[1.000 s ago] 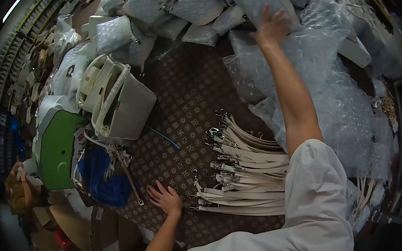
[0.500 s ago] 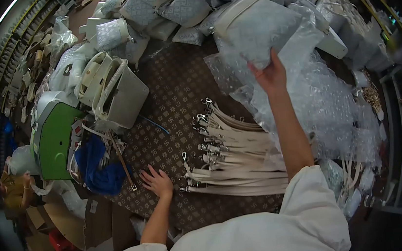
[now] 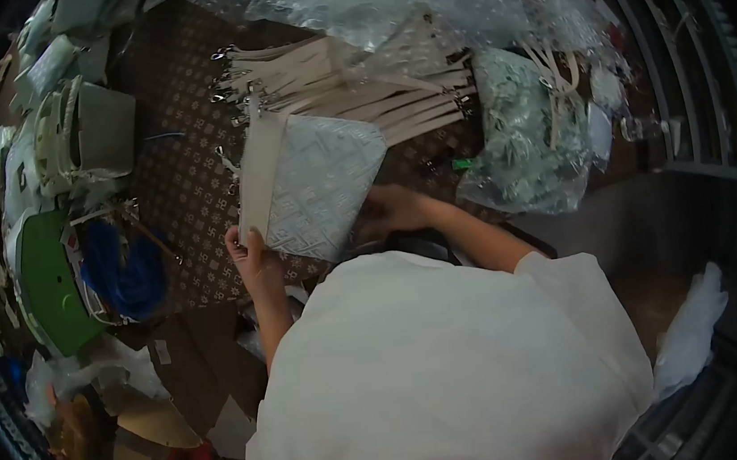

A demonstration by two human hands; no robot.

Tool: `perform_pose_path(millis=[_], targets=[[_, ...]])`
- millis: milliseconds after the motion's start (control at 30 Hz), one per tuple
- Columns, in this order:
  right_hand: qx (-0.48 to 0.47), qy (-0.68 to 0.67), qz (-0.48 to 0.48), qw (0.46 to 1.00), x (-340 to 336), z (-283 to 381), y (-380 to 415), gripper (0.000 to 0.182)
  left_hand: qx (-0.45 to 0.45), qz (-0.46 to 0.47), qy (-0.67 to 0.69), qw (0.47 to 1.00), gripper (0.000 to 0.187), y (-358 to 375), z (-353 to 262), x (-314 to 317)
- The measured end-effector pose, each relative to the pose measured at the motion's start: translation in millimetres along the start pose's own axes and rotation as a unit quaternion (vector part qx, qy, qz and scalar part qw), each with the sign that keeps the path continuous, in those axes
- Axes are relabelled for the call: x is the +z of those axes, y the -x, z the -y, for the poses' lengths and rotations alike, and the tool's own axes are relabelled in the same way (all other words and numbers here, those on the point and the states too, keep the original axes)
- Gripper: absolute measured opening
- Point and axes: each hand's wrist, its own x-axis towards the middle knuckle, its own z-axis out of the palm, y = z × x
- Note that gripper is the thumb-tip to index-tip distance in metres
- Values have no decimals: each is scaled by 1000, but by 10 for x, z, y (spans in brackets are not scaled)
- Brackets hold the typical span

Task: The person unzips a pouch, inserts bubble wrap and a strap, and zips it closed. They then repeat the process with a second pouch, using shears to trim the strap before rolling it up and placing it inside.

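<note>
A pale patterned bag [image 3: 323,181] with a smooth cream band along its left side lies tilted close to my body. My left hand [image 3: 254,255] grips its lower left corner, thumb on top. At the bag's right edge is my right hand [image 3: 398,209], blurred, with its fingers partly behind the bag; its grip cannot be made out. Just beyond the bag, a spread of cream straps [image 3: 307,70] with metal clasps rests on the brown patterned table [image 3: 192,172].
Clear plastic wrap [image 3: 398,2] covers the far side. A plastic bag of pale green items [image 3: 515,125] lies right. Left are a cream bag [image 3: 106,127], a green panel [image 3: 55,281] and blue cloth [image 3: 127,278]. Cardboard [image 3: 211,354] sits lower left.
The view has swung down and right. The patterned bag has come from the far pile to near my body. My left hand has left the tabletop and taken hold of it.
</note>
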Motion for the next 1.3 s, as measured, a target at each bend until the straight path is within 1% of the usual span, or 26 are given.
perform_pose_path(millis=[33,67,100,133,167,200,233,267,300,367,400,467,500,567,600,667,733,800,867,1000,1067,1100,1167,1200,1267,1300], targets=[[59,-10,-81,995,-139,0,187,40,78,56,-86,992,14,44,25,-77],[-45,76,-217,972,-352,-168,286,31,67,64,-84,992,14,98,11,38],[-148,164,-339,914,-606,-339,392,22,110,93,-170,975,14,162,-75,225],[-127,167,-421,883,-862,-389,577,15,155,119,-254,947,16,210,-101,329],[-103,99,-519,843,-1025,-319,783,15,161,167,-314,921,13,207,-45,336],[-107,100,-585,798,-1267,-427,972,16,160,168,-311,922,13,217,-11,354],[-110,101,-644,750,-1519,-561,1155,17,161,187,-356,901,11,238,5,376],[-41,118,-679,724,-1701,-674,1296,18,163,202,-401,878,9,266,18,402],[27,135,-704,696,-1875,-803,1407,19,163,191,-401,881,9,288,22,453],[140,243,-646,710,-2258,-1246,1530,23,230,215,-507,802,10,318,-36,550],[135,245,-629,725,-2274,-1286,1478,23,239,215,-543,776,15,333,-56,568],[240,352,-629,651,-2246,-1319,1350,25,234,194,-566,766,15,396,-55,576],[230,355,-621,660,-2250,-1327,1250,25,230,194,-578,758,15,403,-47,597],[239,322,-698,593,-2241,-1371,1130,26,242,175,-582,757,15,422,-3,571],[236,324,-694,598,-2207,-1325,1130,26,243,174,-585,754,19,436,27,540],[240,348,-636,645,-2117,-1141,1174,24,244,170,-590,750,23,497,48,538],[227,360,-617,662,-2059,-1062,1252,24,266,183,-619,715,37,597,44,578],[212,372,-596,679,-2043,-1101,1295,23,256,187,-629,710,42,654,76,527],[100,387,-696,597,-2102,-1251,1357,23,247,193,-639,702,48,695,80,505],[91,345,-712,604,-2089,-1157,1441,25,242,192,-637,707,53,674,104,526],[168,313,-710,608,-2048,-988,1467,28,238,190,-628,716,54,646,108,524],[167,312,-712,606,-2068,-971,1472,28,241,196,-629,713,53,631,102,523],[227,338,-664,628,-2128,-954,1499,34,247,205,-629,708,52,606,98,531],[226,337,-666,626,-2152,-978,1525,34,245,203,-632,707,53,610,100,533],[115,374,-721,571,-2210,-1025,1536,32,246,200,-634,706,53,623,117,542],[112,373,-722,571,-2147,-883,1489,32,251,198,-635,704,55,625,126,545]])
